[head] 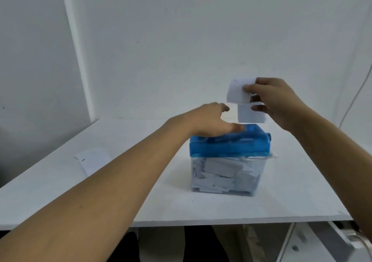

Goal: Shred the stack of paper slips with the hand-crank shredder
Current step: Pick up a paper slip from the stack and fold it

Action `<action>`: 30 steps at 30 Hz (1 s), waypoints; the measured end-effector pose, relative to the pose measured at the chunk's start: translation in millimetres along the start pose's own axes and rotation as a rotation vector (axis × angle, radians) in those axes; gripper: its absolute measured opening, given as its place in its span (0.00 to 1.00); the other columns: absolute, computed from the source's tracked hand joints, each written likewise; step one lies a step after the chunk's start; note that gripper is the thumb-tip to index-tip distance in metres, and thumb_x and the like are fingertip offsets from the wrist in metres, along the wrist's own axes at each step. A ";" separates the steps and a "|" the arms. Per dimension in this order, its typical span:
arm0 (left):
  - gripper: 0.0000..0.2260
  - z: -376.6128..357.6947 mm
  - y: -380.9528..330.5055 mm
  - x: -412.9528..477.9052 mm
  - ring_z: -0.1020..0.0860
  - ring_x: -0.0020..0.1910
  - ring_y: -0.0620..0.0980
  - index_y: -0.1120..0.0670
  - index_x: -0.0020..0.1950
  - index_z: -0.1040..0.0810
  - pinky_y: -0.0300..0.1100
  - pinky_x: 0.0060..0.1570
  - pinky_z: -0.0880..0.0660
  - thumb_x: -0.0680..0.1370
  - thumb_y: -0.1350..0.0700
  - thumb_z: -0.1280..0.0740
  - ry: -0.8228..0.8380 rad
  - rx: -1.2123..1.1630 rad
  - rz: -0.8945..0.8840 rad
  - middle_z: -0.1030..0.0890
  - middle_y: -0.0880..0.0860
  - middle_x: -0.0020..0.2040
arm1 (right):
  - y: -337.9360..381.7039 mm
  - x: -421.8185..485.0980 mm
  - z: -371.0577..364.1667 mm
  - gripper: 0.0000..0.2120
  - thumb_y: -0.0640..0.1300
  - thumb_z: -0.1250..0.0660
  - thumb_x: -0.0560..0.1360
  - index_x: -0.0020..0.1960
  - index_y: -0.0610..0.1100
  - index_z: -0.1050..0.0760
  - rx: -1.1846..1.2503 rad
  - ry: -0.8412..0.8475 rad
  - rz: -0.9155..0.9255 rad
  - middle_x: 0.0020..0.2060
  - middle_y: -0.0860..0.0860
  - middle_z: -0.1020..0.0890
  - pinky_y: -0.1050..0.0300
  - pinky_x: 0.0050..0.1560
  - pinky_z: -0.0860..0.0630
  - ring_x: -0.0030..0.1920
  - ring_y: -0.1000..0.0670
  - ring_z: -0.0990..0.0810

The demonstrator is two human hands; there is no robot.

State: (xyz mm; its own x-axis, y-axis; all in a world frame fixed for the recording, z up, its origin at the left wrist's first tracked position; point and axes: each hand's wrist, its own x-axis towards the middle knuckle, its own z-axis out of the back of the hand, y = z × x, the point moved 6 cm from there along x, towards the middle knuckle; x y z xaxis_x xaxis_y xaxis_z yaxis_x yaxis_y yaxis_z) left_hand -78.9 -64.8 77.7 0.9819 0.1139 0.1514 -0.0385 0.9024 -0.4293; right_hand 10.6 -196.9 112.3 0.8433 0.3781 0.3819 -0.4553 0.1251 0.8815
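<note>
Pinching curled paper slips [238,92] just above the hand-crank shredder [229,148] on the worktop [120,185], the right grip [278,100] is clamped while the left grip [211,121] lies slack on top; their curl could make them feed crooked.

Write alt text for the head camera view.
A right hand pinches white paper slips just above a blue-topped shredder, while the left hand lies open over that top. Its clear bin, packed with shreds, stands on a white table; another slip lies to its left.
</note>
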 end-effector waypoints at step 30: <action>0.35 -45.0 8.5 30.0 0.21 0.57 0.43 0.38 0.63 0.23 0.49 0.62 0.25 0.60 0.23 0.30 -0.034 -0.184 0.012 0.19 0.38 0.57 | -61.8 -27.8 11.6 0.07 0.43 0.31 0.79 0.52 0.48 0.14 -0.233 0.201 0.160 0.44 0.56 0.13 0.64 0.42 0.22 0.44 0.55 0.15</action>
State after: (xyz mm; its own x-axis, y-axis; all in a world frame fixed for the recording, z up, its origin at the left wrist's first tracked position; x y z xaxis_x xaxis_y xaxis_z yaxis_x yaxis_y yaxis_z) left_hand -41.4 -72.5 38.5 0.9745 0.1415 0.1742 -0.0127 0.8097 -0.5867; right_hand 18.6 -225.8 50.5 0.6936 0.5799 0.4273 -0.6497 0.2473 0.7189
